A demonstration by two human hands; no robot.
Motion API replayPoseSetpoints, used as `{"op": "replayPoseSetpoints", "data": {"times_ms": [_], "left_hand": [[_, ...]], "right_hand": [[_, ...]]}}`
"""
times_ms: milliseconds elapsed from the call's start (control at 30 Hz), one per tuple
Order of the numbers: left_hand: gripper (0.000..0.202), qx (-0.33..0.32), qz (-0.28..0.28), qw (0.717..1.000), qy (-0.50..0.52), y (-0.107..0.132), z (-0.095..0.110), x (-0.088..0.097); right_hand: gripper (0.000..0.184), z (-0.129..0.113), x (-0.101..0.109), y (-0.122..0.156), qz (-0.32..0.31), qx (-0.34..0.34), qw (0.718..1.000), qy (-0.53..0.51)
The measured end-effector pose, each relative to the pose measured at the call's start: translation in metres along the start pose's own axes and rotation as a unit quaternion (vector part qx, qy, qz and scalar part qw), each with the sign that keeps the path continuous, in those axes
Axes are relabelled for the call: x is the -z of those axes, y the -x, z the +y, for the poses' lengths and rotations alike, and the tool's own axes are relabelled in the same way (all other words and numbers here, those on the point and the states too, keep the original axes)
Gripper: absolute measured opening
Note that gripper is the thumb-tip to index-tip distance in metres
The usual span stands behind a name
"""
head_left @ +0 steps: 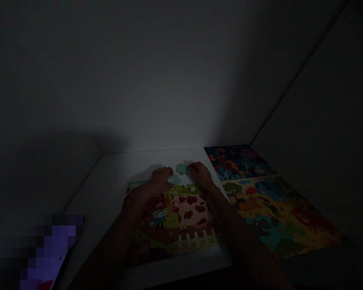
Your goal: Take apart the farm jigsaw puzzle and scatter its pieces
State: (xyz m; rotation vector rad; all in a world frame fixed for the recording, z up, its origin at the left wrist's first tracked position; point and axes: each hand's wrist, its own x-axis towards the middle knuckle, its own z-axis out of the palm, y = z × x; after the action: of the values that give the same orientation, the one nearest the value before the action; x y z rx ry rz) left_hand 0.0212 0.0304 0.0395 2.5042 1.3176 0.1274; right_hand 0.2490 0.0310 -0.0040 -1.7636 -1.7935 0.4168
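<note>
A colourful farm jigsaw puzzle [181, 219] with a spotted cow and a white fence lies on a white table [109, 189]. My left hand [159, 181] rests at the puzzle's top edge, fingers curled down on its upper pieces. My right hand [201, 174] is just to the right, fingers curled beside a loose teal puzzle piece [181, 168] that lies between both hands. The room is very dark, so the exact finger contact is hard to make out.
Two finished puzzles lie at the right: a dark blue one [234, 161] at the back and a yellow animal one [278, 211] nearer. Grey walls meet close behind the table. A blurred purple patch sits at lower left.
</note>
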Motion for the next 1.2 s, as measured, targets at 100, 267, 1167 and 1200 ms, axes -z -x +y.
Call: {"op": "replayPoseSetpoints", "data": {"times_ms": [100,267,1167,1200], "left_hand": [[0.036,0.008,0.01,0.998,0.068,0.001,-0.006,-0.005],[0.027,0.001,0.022,0.965,0.262,-0.003,-0.022,-0.016],[0.03,0.017,0.135,0.966,0.221,-0.076,-0.004,-0.026],[0.029,0.014,0.136,0.971,0.198,-0.075,-0.004,-0.027]], "right_hand": [[0.024,0.0,0.0,0.0,-0.001,0.002,1.0,-0.004],[0.025,0.001,0.0,0.0,-0.001,0.002,1.0,-0.007],[0.024,-0.001,0.004,0.0,-0.005,-0.015,0.999,-0.033],[0.024,-0.002,0.005,-0.001,-0.004,-0.014,0.999,-0.034]]}}
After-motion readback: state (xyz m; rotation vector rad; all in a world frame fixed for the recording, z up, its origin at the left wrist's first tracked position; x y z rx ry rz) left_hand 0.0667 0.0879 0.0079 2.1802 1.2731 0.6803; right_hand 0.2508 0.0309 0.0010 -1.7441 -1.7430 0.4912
